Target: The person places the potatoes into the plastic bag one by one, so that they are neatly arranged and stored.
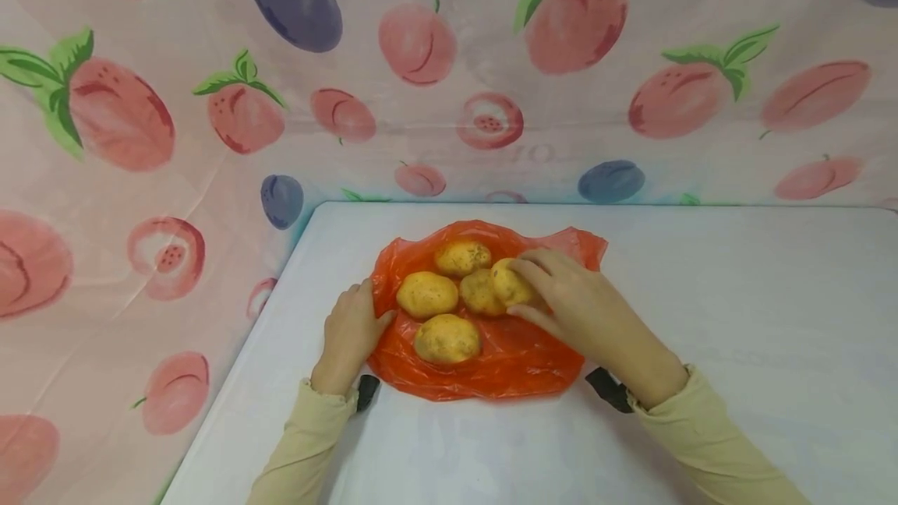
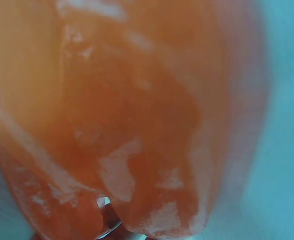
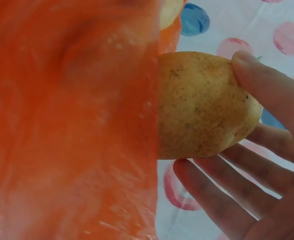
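Note:
A thin orange-red plastic bag [image 1: 519, 369] lies spread on the table, with several yellow potatoes [image 1: 447, 339] on it. At the bag's left edge, my left hand [image 1: 351, 330] grips the plastic between thumb and fingers. My right hand [image 1: 571, 298] holds a potato [image 1: 507, 280] at the right of the group, thumb on one side and fingers on the other. In the right wrist view the bag covers part of this speckled potato [image 3: 206, 105]. Blurred orange plastic [image 2: 151, 100] fills most of the left wrist view.
The white table [image 1: 758, 318] extends to both sides of the bag. Behind and to the left hangs a fruit-printed cloth [image 1: 435, 131] that meets the table's edges. Dark straps [image 1: 609, 390] show under both wrists.

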### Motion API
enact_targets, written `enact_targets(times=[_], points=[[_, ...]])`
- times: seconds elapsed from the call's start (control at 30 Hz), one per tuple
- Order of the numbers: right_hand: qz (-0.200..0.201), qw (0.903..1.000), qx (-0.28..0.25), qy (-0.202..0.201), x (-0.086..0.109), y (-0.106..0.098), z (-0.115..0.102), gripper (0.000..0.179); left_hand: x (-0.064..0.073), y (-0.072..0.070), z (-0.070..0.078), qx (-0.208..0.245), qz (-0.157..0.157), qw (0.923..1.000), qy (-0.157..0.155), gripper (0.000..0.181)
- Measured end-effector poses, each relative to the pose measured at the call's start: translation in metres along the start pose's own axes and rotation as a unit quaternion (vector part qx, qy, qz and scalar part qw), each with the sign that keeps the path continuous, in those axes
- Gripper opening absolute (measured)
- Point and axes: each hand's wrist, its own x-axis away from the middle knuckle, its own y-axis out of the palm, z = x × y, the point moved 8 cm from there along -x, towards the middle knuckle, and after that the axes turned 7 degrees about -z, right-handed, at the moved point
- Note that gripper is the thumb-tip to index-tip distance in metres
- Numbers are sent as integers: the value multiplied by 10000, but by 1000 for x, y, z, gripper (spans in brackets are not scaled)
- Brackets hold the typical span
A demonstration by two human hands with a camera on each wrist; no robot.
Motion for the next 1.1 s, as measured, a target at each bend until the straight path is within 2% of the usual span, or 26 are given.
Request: enact_targets(times=[0.43,1.1], points=[[-381,9989,271,27,8,16,-2,52,1,-1,1,-30,-13,10000,-18,51],[-876,9956,332,103,19,30,-8,47,2,-2,2,15,-17,10000,6,52]])
